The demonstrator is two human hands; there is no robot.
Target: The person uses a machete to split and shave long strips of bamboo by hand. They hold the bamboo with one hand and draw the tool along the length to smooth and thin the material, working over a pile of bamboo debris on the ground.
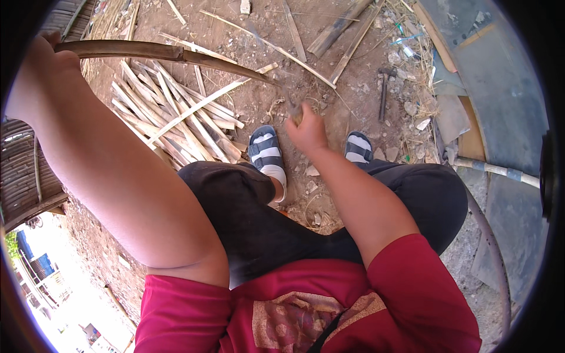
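Note:
My left hand (52, 56), raised at the far left, is closed around one end of a long brown split bamboo pole (176, 53). The pole slants across to the middle, where its far end hangs just beyond my right hand (309, 130). That hand is wrapped round the wooden handle of a knife-like tool (296, 115). Its grey blade is blurred and points toward the pole's far end; I cannot tell whether they touch. Below the pole, a heap of pale split bamboo strips (176, 117) lies on the dirt, left of my sandalled feet.
A hammer (384, 94) rests on the ground to the right of my feet. Loose wood strips (294, 32) and a dark plank (338, 28) lie farther off. Grey sheets (500, 76) line the right side. A slatted bamboo panel (26, 170) stands at the left.

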